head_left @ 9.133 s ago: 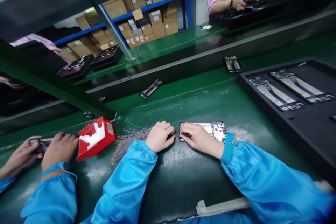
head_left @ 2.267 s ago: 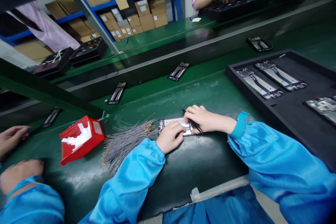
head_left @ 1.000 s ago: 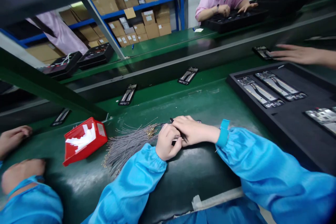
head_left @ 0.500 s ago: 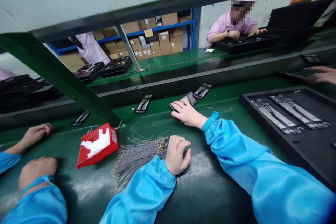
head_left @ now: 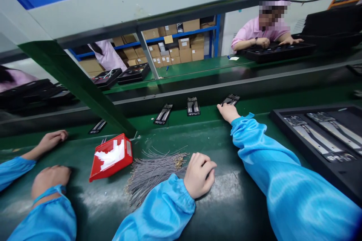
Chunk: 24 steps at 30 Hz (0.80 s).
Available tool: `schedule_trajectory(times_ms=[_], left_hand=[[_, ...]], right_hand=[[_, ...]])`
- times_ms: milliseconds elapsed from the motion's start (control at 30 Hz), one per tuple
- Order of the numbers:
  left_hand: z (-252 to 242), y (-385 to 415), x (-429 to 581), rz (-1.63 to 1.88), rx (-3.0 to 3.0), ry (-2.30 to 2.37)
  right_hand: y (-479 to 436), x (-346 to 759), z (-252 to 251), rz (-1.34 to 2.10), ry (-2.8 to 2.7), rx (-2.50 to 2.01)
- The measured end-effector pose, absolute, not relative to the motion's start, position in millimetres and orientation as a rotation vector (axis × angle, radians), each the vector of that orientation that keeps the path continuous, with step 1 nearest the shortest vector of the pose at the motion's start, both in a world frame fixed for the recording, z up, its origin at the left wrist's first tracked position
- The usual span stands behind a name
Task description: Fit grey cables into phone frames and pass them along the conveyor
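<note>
My left hand [head_left: 199,175] rests on the dark mat in a loose fist, beside the gold-tipped ends of a bundle of thin grey wires [head_left: 152,170]. My right arm stretches forward to the conveyor belt. My right hand [head_left: 228,112] lies there with its fingers tucked in, just below a phone frame [head_left: 231,100]; what it holds, if anything, is hidden. Left of that hand, another phone frame [head_left: 193,106] lies alone on the belt, apart from both hands. A third phone frame [head_left: 163,113] lies further left.
A red bin [head_left: 111,156] of white pieces sits left of the wires. A co-worker's hands [head_left: 51,176] rest at the far left. A black tray [head_left: 285,126] with phone frames is on the right. A green post [head_left: 85,90] slants overhead. Another person works across the line.
My right hand carried the phone frame off the mat, set it on the belt and moved right. My left hand let go and stays curled by the wires. The view tilted up.
</note>
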State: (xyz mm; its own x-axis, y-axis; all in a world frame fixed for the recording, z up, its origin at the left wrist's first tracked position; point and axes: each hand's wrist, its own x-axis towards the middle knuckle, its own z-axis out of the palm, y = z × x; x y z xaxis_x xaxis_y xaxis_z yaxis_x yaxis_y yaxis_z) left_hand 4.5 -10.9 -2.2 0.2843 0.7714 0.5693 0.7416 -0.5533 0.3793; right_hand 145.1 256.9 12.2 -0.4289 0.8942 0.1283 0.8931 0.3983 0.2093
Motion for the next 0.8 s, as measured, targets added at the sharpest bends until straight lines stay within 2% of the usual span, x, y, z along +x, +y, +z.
schedule_trajectory(times_ms=[167, 367, 533, 800], left_hand=[[7, -5, -3, 0.990, 2.526, 1.575], [27, 17, -53, 0.461, 2.348, 2.196], [20, 23, -67, 0.096, 2.412, 2.254], [13, 24, -59, -0.052, 2.443, 2.420]], right_hand=[[259, 160, 19, 0.376, 2.626, 1.625], [257, 168, 13, 0.368, 2.632, 1.583], [259, 166, 12, 0.431, 2.640, 1.594], [248, 183, 26, 0.586, 2.685, 1.578]])
